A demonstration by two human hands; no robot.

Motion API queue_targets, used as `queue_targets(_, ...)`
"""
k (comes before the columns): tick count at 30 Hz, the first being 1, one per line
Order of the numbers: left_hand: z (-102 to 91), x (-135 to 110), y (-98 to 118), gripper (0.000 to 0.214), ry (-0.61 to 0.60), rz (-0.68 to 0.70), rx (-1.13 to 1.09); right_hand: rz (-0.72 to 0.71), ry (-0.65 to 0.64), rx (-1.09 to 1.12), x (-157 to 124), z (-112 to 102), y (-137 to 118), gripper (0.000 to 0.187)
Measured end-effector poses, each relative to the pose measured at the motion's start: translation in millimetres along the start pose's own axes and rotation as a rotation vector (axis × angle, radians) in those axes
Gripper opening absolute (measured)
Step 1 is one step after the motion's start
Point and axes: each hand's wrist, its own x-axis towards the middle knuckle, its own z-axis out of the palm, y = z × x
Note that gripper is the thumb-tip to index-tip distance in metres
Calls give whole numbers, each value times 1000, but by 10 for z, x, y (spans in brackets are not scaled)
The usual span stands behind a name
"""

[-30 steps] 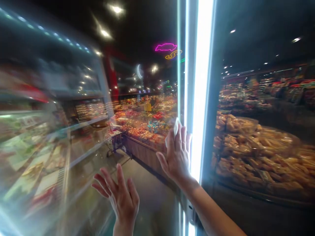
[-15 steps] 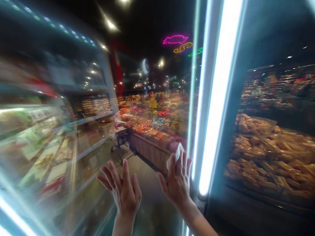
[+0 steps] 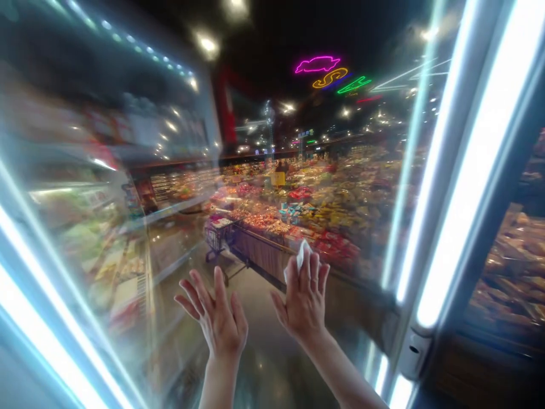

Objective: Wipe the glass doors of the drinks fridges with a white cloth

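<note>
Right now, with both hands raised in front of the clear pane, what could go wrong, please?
The left hand is bare and spread at the clear pane; if it touches, it might leave prints. The white cloth shows only around the fingers of the right hand, so it could slip out. A bright light tube stands to that hand's right; a wide swing might knock it.

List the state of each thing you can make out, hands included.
Left hand: open, fingers spread, nothing visible in it.
Right hand: flat, fingers extended.
White wipe: partly covered by right hand.
Right light tubes: lit.
Left light tubes: lit.
Neon outlines: lit.
Shopping cart: upright; contents unclear.
</note>
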Motion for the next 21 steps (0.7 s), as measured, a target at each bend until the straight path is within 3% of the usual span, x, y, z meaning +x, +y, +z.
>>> queue_targets(4,-138,-5,-358,80,-6,-19,1,19,19,26,367,83,-434,88)
queue_targets(10,-416,-5,-923,78,-9,-70,17,-79,-23,60,-33,299,-1208,83)
queue_targets(16,-551,-33,-1206,77,-2,-137,21,-52,-8,113,494,348,-1566,90)
queue_targets(21,-543,-34,-1283,75,-3,-169,-6,-89,-48,72,64,438,-1733,85)
